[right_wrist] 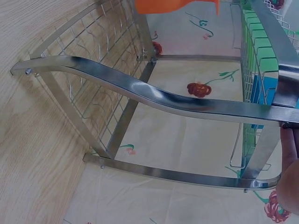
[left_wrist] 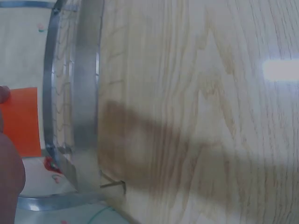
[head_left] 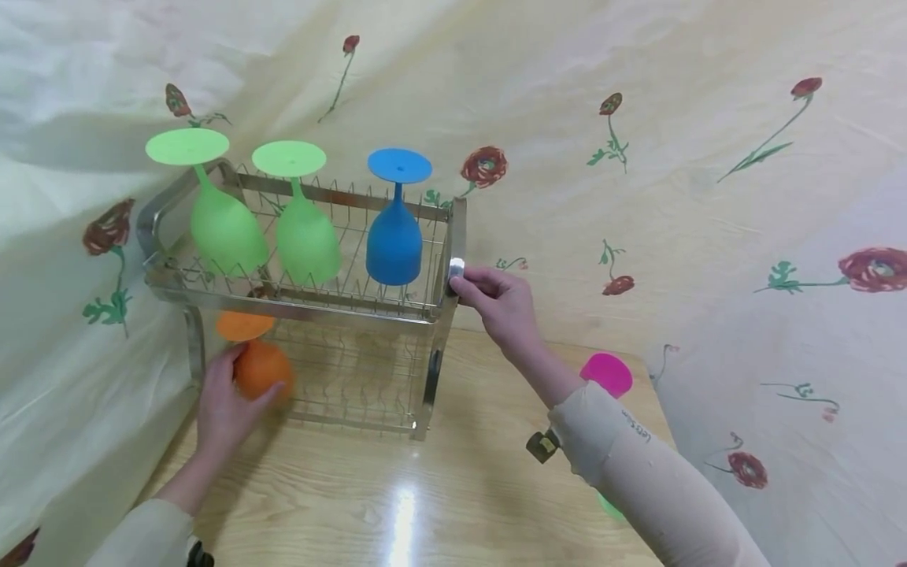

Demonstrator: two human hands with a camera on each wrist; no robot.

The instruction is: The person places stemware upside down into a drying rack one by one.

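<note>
My left hand (head_left: 227,413) grips the bowl of an upside-down orange goblet (head_left: 264,370) at the left end of the dish rack's lower tier. Its round foot sits just below the upper tier's front rail (head_left: 354,313). In the left wrist view the goblet's bowl (left_wrist: 21,122) shows at the left edge beside the rack's metal frame. My right hand (head_left: 506,309) pinches the metal side of the rack at upper-tier height, thumb in front. Two light green goblets (head_left: 228,232) and a blue goblet (head_left: 394,246) stand upside down on the upper tier.
The two-tier wire rack stands on a wood-grain table (head_left: 333,504). Right of it, a pink round piece (head_left: 607,373) shows behind my right forearm, and a bit of light green (head_left: 609,506) peeks out below the sleeve. Flower-printed cloth (head_left: 567,197) hangs behind and at both sides.
</note>
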